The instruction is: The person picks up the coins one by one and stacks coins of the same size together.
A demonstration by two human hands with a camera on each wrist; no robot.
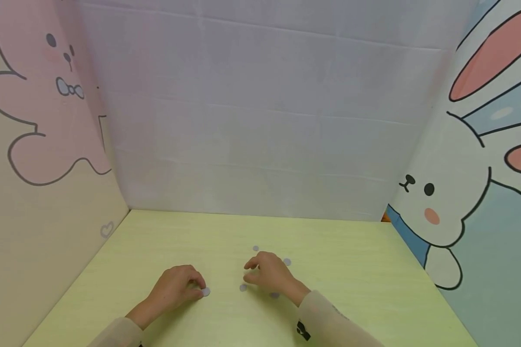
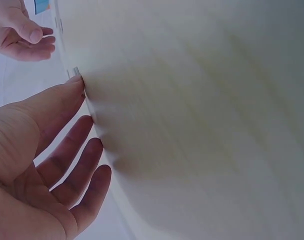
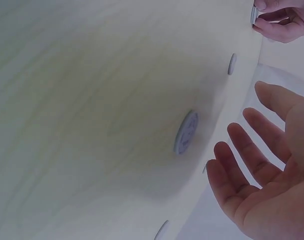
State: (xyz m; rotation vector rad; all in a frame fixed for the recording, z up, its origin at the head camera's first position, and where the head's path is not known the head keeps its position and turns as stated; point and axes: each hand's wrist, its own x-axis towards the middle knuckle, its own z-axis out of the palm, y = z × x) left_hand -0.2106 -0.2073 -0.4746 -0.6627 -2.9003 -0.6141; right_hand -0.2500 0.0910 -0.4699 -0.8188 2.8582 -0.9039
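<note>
At the left of the table my left hand [image 1: 173,289] pinches a grey coin [image 1: 206,292] between thumb and forefinger, low at the tabletop. In the left wrist view that coin shows as a thin edge at the thumb tip, and the other fingers are spread and slightly bent. My right hand [image 1: 270,273] hovers over the table further right, fingers loosely bent and holding nothing. Around it lie several coins: one below its fingertips [image 1: 243,287], another partly under the wrist [image 1: 275,295]. In the right wrist view, a coin [image 3: 186,132] shows a raised pattern on its face.
Beyond the right hand lie a small coin [image 1: 255,248] and another coin [image 1: 287,261]. The pale yellow table [image 1: 178,241] is bounded by a white back sheet [image 1: 260,125] and side panels with cartoon animals, including a rabbit [image 1: 447,202].
</note>
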